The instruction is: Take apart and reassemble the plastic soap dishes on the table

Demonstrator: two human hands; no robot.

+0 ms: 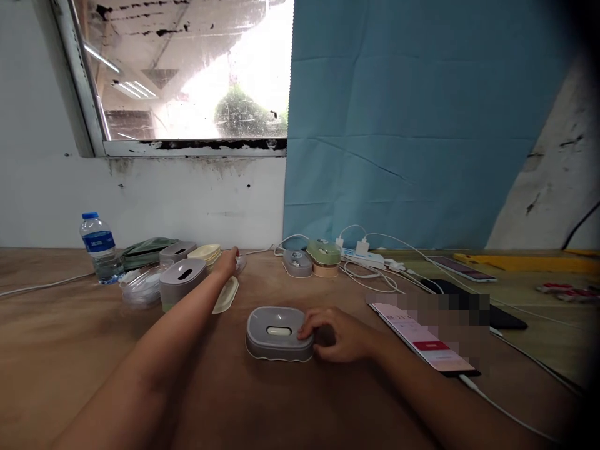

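A grey oval-cornered plastic case (279,336) with a slot in its top and a wavy lower rim sits on the table in front of me. My right hand (335,334) grips its right end, fingers on top and thumb low at the side. Farther off, my left hand (227,264) is stretched out, its fingers closed at a clear plastic piece (240,265), partly hidden behind them. Close to that hand are a stack of cream lids (205,252) and a flat cream wavy-edged piece (226,295). A taller grey slotted box (182,280) stands left of my forearm.
To the left are clear plastic parts (141,286), a green pouch (149,252) and a water bottle (99,249). Grey (297,264) and green (323,251) cases sit at the back. A power strip (363,257) with cables and a phone (424,337) lie right.
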